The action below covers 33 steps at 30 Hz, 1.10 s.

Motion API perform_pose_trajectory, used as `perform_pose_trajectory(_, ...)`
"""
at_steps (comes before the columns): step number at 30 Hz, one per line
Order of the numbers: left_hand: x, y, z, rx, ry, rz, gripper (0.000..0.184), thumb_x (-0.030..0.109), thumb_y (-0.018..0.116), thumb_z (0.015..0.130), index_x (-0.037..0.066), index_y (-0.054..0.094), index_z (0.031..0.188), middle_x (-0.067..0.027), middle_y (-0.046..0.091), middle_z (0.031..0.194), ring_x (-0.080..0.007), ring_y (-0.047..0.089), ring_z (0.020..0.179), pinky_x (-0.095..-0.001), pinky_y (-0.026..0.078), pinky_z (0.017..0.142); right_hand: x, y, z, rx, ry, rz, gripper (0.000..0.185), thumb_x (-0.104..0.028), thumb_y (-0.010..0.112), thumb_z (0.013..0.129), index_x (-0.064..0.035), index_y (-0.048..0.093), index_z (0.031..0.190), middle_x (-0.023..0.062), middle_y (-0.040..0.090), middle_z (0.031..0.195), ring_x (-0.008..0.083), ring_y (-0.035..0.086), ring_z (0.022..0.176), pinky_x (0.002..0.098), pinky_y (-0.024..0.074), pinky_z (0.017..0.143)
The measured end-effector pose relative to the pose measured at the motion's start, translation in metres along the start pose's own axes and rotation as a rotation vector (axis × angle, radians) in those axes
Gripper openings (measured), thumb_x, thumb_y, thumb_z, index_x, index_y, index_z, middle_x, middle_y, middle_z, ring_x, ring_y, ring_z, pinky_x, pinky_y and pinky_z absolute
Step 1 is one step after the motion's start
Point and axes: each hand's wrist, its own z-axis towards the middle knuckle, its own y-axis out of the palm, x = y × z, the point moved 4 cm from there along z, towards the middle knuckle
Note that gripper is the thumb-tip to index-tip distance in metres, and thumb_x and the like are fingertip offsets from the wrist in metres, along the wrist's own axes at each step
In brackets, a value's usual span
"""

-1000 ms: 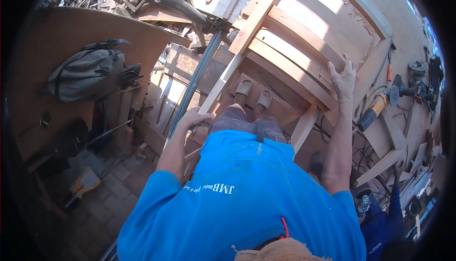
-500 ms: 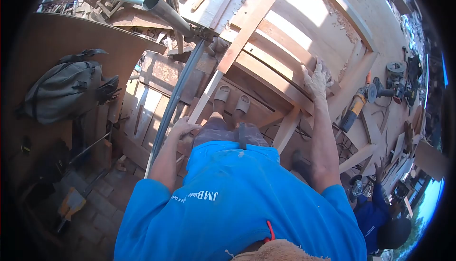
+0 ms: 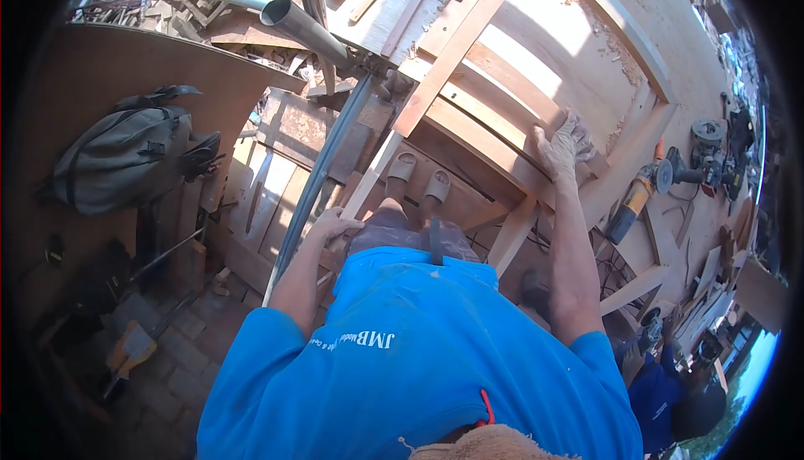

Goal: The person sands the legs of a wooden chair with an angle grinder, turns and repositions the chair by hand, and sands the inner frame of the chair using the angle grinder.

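My left hand (image 3: 332, 224) is closed round the near end of a long wooden strip (image 3: 459, 48), beside my thigh. The strip slopes up and away, its far part lying across the workbench. My right hand (image 3: 564, 149) lies over a shorter wooden board (image 3: 515, 83) on the bench, its fingers bent over the board and partly hidden. Beneath both pieces run the timber rails (image 3: 481, 138) at the bench's near edge.
A metal pipe (image 3: 322, 171) slants close by my left arm. An angle grinder (image 3: 634, 200) and other power tools lie to the right. A backpack (image 3: 126, 154) hangs at the left. Another person in dark blue (image 3: 657, 397) is at the lower right.
The fingers of my right hand have bent more over the board. My left hand keeps its hold on the strip. The whole view has shifted slightly.
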Motion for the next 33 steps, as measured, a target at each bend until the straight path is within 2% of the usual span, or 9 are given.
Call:
perform_pose_trajectory(3, 0.009, -0.004, -0.007, 0.053, 0.049, 0.092, 0.081, 0.038, 0.095, 0.071, -0.006, 0.061, 0.131, -0.0188, 0.074, 0.114, -0.0228, 0.074, 0.099, -0.0368, 0.060, 0.084, 0.000, 0.000, 0.001, -0.015, 0.009, -0.002, 0.101, -0.057, 0.077, 0.080, -0.0218, 0.026, 0.160, 0.0154, 0.022, 0.163, 0.0407, 0.010, 0.153, 0.0722, 0.0015, 0.118)
perform_pose_trajectory(6, 0.019, -0.006, -0.018, 0.028, 0.027, 0.028, 0.090, 0.046, 0.094, 0.070, -0.005, 0.060, 0.136, -0.0191, 0.071, 0.121, -0.0245, 0.072, 0.105, -0.0374, 0.058, 0.088, 0.000, 0.001, 0.003, -0.034, 0.019, -0.016, 0.102, -0.057, 0.078, 0.080, -0.0217, 0.025, 0.160, 0.0153, 0.022, 0.162, 0.0405, 0.010, 0.153, 0.0729, 0.0011, 0.117)
perform_pose_trajectory(9, 0.024, -0.009, -0.030, 0.045, 0.027, -0.042, 0.093, 0.061, 0.090, 0.067, 0.002, 0.066, 0.134, -0.0151, 0.073, 0.120, -0.0230, 0.072, 0.106, -0.0359, 0.057, 0.092, -0.001, 0.001, 0.005, -0.039, 0.010, -0.032, 0.102, -0.058, 0.077, 0.081, -0.0214, 0.024, 0.160, 0.0155, 0.023, 0.162, 0.0403, 0.011, 0.153, 0.0743, 0.0013, 0.116)
perform_pose_trajectory(17, 0.004, -0.013, -0.049, -0.045, 0.010, -0.241, 0.074, 0.062, 0.079, 0.083, 0.004, 0.071, 0.128, -0.0087, 0.073, 0.109, -0.0186, 0.069, 0.096, -0.0332, 0.054, 0.081, 0.005, 0.009, 0.011, -0.062, -0.042, 0.032, 0.105, -0.062, 0.079, 0.078, -0.0197, 0.026, 0.158, 0.0144, 0.022, 0.163, 0.0393, 0.014, 0.154, 0.0755, 0.0038, 0.115)
perform_pose_trajectory(19, 0.004, -0.015, -0.051, -0.024, 0.047, -0.253, 0.068, 0.061, 0.076, 0.087, 0.005, 0.072, 0.126, -0.0072, 0.072, 0.103, -0.0155, 0.068, 0.091, -0.0298, 0.053, 0.075, -0.014, -0.006, 0.008, -0.081, 0.006, -0.060, 0.106, -0.062, 0.079, 0.078, -0.0191, 0.025, 0.158, 0.0156, 0.022, 0.163, 0.0393, 0.014, 0.154, 0.0755, 0.0039, 0.114)
perform_pose_trajectory(25, 0.025, -0.015, -0.083, -0.123, 0.005, -0.322, 0.063, 0.060, 0.070, 0.093, 0.006, 0.071, 0.126, -0.0047, 0.071, 0.096, -0.0107, 0.066, 0.085, -0.0273, 0.051, 0.070, -0.012, -0.004, 0.008, -0.080, 0.001, -0.141, 0.112, -0.067, 0.079, 0.076, -0.0185, 0.023, 0.160, 0.0196, 0.021, 0.162, 0.0420, 0.013, 0.154, 0.0742, 0.0040, 0.115)
perform_pose_trajectory(28, 0.037, -0.017, -0.096, -0.093, -0.023, -0.320, 0.060, 0.058, 0.071, 0.093, 0.005, 0.070, 0.123, -0.0058, 0.069, 0.088, -0.0131, 0.067, 0.074, -0.0279, 0.054, 0.063, -0.010, -0.002, 0.011, -0.117, 0.014, -0.126, 0.116, -0.070, 0.080, 0.074, -0.0185, 0.022, 0.160, 0.0203, 0.020, 0.162, 0.0441, 0.012, 0.153, 0.0739, 0.0041, 0.115)
perform_pose_trajectory(31, 0.022, -0.020, -0.079, -0.036, 0.078, -0.351, 0.064, 0.056, 0.073, 0.092, 0.005, 0.069, 0.130, -0.0061, 0.070, 0.093, -0.0127, 0.066, 0.080, -0.0283, 0.053, 0.067, -0.009, -0.004, 0.011, -0.125, 0.002, -0.062, 0.118, -0.071, 0.080, 0.073, -0.0182, 0.021, 0.161, 0.0207, 0.020, 0.163, 0.0451, 0.011, 0.153, 0.0738, 0.0046, 0.115)
perform_pose_trajectory(33, 0.018, -0.020, -0.076, -0.024, 0.059, -0.318, 0.066, 0.058, 0.074, 0.090, 0.006, 0.069, 0.130, -0.0065, 0.070, 0.100, -0.0139, 0.066, 0.089, -0.0299, 0.053, 0.076, -0.012, -0.007, 0.009, -0.122, -0.004, -0.059, 0.119, -0.070, 0.081, 0.073, -0.0181, 0.021, 0.161, 0.0211, 0.020, 0.163, 0.0453, 0.011, 0.153, 0.0738, 0.0047, 0.115)
